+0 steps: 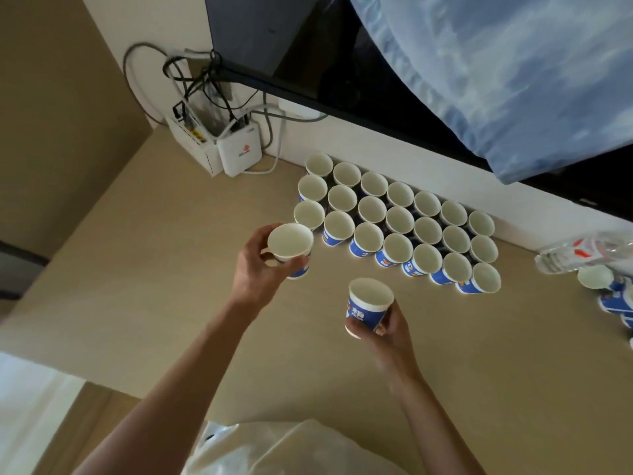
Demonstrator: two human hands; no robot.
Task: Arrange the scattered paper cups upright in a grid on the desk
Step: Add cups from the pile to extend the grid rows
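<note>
The left hand (262, 265) curls its fingers round a paper cup (290, 246), upright just beside the left end of the grid of cups (397, 222) that stands by the far wall on the desk (154, 286). The right hand (388, 329) grips a second cup (368, 308) by its base, upright, nearer and apart from the grid. A few loose cups (606, 289) and a plastic bottle (579, 255) sit far right.

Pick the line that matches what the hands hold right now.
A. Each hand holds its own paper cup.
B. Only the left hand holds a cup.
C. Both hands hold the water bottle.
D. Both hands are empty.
A: the left hand has its fingers curled round the first paper cup, and the right hand holds the second paper cup by its base. Both cups have their mouths up.
</note>
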